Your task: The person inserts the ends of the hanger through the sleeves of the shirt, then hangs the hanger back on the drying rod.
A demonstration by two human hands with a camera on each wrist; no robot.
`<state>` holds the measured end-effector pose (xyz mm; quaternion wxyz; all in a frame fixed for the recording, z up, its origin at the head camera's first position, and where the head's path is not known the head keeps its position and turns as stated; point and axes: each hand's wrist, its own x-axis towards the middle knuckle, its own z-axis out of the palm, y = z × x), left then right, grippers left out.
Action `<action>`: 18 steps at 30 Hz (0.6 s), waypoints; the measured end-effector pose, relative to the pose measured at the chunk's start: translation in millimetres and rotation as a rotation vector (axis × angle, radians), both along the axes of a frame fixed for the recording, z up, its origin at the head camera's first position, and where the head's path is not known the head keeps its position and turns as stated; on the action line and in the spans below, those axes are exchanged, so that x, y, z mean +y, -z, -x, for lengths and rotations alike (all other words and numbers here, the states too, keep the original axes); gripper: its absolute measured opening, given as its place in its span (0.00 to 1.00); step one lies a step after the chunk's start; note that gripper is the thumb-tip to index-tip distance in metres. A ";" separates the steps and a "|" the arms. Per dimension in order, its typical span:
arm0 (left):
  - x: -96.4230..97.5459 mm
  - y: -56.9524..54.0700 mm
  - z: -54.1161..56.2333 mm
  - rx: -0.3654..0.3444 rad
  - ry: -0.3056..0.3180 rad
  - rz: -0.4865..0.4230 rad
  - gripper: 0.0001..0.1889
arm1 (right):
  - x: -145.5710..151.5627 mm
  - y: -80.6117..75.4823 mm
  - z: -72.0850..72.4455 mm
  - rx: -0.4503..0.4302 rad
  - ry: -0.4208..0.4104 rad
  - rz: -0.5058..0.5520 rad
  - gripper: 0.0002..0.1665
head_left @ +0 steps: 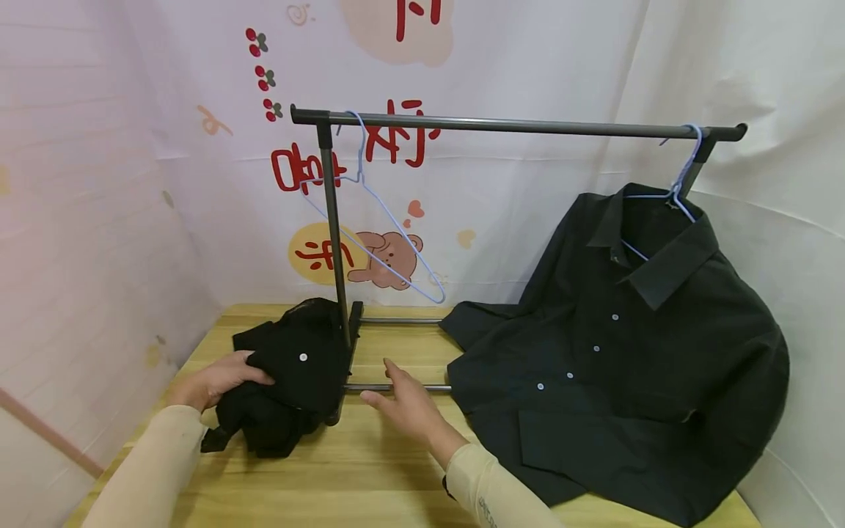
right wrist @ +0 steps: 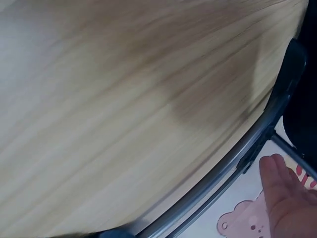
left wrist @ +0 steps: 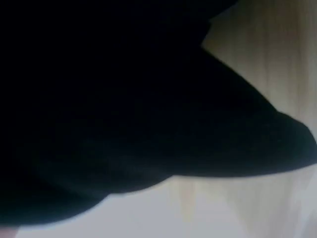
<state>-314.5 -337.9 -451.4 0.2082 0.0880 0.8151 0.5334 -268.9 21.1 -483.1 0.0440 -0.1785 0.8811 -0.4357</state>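
Observation:
A crumpled black garment with a white button lies at the left, against the foot of the clothes rack. My left hand grips its left side, fingers partly hidden by the cloth. In the left wrist view the black cloth covers most of the picture. My right hand is over the rack's lower front bar, fingers extended, holding nothing. In the right wrist view that hand appears at the lower right. An unfilled blue hanger hangs tilted from the rack's left end.
A black button-up shirt hangs on another blue hanger at the rack's right end, its lower part spread over the wooden table. White printed cloth stands behind the rack and at both sides.

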 end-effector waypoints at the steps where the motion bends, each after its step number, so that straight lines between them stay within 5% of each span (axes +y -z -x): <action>1: 9.6 -2.1 0.1 -0.007 0.054 -0.024 0.22 | -0.4 -1.0 -0.2 -0.034 -0.016 0.048 0.52; 6: 66.0 -11.9 1.4 -0.033 0.269 -0.082 0.12 | -1.4 -6.9 -3.8 -0.115 -0.050 0.230 0.55; 9: 95.5 -16.7 2.6 0.026 0.296 -0.042 0.08 | 1.7 -10.8 -5.4 -0.056 0.008 0.283 0.46; 13: 124.6 -21.1 5.2 0.084 0.243 -0.072 0.06 | 13.4 -15.9 -4.8 0.193 0.184 0.329 0.22; 18: 157.6 -30.0 2.5 0.182 0.216 -0.155 0.07 | 35.5 -28.6 -4.7 0.708 0.388 0.352 0.08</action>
